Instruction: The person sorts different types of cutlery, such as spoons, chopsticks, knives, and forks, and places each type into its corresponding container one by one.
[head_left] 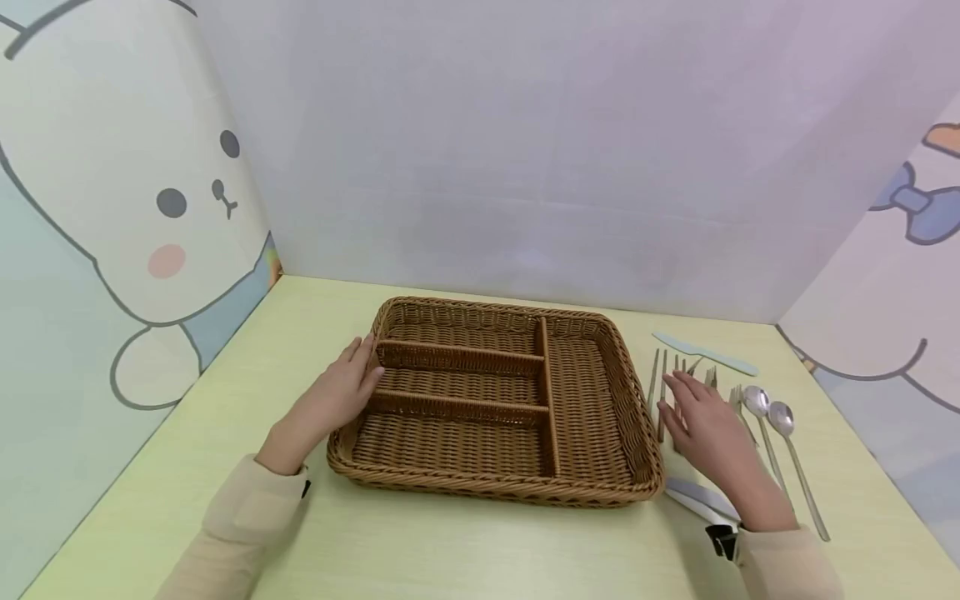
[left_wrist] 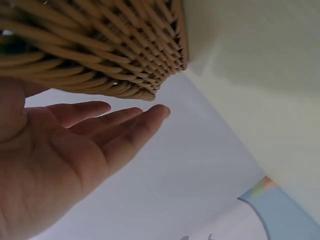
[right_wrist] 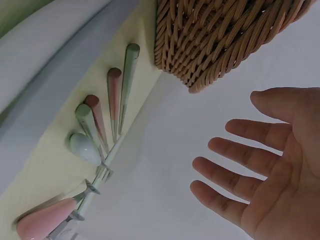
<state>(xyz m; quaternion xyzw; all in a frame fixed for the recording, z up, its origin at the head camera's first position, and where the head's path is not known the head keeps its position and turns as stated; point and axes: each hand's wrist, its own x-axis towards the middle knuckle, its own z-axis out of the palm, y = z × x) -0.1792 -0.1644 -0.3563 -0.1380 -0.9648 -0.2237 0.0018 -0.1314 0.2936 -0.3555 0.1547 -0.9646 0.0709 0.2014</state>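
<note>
Standing by the table, I saw the person's left hand resting with straight, relaxed fingers against the left rim of the wicker cutlery basket, which sat in the middle of the pale yellow-green table. Nothing was gripped there; the left wrist view showed an open palm just beside the woven wall. The right hand was flat and spread, holding nothing, over the row of chopsticks and forks just right of the basket. Two metal spoons lay beside it, and a pale blue knife farther back.

The basket looked light and fairly stiff, its weave rough enough not to slip, with three long compartments and one crosswise; I judged either side rim the natural place to hold it. The cutlery seemed thin, smooth and hard, lying flat on the table, so likely awkward to lift; pinching a handle near its middle or sliding an end up first seemed wisest.
</note>
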